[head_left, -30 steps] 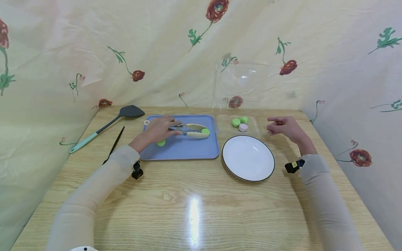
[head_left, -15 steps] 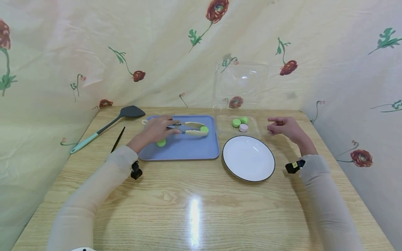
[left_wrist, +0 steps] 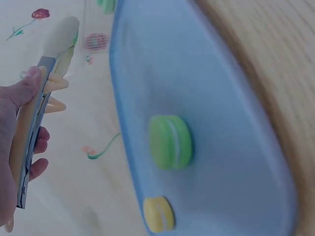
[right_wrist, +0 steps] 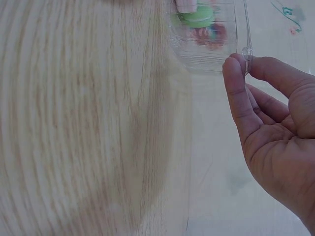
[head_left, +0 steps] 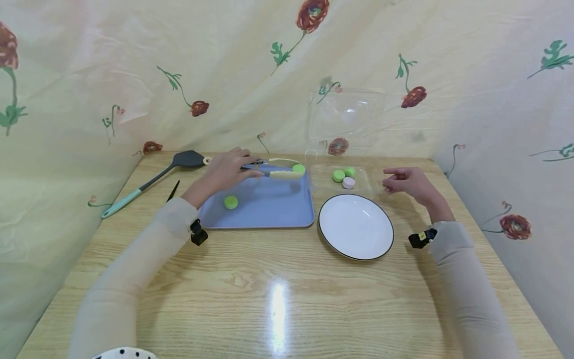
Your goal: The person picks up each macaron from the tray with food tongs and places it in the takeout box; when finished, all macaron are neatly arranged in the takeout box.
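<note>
My left hand [head_left: 226, 172] grips a pair of tongs [head_left: 286, 175] with pale tips, raised over the far edge of the blue tray [head_left: 273, 217]. Between the tips sits a green macaron [head_left: 298, 169]. Another green macaron [left_wrist: 171, 142] lies on the tray, and a yellow macaron [left_wrist: 159, 215] shows by the tray's edge in the left wrist view. At the right, thumb and forefinger of my right hand [head_left: 405, 184] pinch the edge of a clear plastic box [right_wrist: 211, 61]. Inside the box are two green macarons [head_left: 338, 175] and a pale pink macaron [head_left: 348, 183]; its lid [head_left: 345, 117] stands raised behind.
A white plate [head_left: 356, 227] with a dark rim stands in front of the box. Left of the tray lie a turner [head_left: 188, 158] with a mint handle and a thin black utensil [head_left: 173, 190], partly behind the left forearm. Patterned cloth [head_left: 251, 75] hangs behind the table.
The tongs have closed in on the green macaron and lifted it off the tray, up toward the far edge and slightly right. My right hand keeps its place at the box.
</note>
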`<state>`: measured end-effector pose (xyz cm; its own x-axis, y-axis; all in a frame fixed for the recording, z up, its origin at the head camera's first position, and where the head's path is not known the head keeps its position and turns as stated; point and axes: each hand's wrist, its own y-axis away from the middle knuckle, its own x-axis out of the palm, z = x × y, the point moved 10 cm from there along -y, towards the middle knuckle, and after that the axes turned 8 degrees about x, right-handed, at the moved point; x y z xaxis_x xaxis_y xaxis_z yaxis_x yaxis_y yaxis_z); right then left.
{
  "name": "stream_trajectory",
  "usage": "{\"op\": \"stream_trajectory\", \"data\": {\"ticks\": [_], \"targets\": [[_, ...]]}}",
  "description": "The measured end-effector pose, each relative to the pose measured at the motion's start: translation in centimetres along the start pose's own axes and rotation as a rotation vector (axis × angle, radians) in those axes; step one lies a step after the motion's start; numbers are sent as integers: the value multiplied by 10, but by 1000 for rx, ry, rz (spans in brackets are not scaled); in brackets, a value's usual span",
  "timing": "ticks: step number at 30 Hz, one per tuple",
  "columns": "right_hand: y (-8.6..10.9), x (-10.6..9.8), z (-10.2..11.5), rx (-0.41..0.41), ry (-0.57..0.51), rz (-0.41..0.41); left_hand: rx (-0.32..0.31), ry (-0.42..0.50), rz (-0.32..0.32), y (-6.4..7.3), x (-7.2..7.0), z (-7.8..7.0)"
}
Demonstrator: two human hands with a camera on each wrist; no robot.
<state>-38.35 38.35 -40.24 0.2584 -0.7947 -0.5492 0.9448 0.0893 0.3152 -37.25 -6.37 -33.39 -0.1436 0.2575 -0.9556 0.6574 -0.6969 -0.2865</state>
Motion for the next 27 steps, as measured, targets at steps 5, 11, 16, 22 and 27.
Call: {"op": "stream_trajectory", "data": {"ticks": [5, 11, 16, 22, 27], "targets": [[0, 0, -1, 1, 1, -1, 30, 4, -35, -16, -8, -8], [1, -2, -1, -18, -2, -15, 75, -19, -75, -35, -12, -21], [2, -3, 0, -28, 2, -23, 100, -63, -94, -50, -11, -31], [3, -3, 0, -21, 5, -26, 86, -126, -55, -67, 2, -35], [3, -1, 1, -18, -20, -13, 56, -120, -5, -80, 13, -35]]}}
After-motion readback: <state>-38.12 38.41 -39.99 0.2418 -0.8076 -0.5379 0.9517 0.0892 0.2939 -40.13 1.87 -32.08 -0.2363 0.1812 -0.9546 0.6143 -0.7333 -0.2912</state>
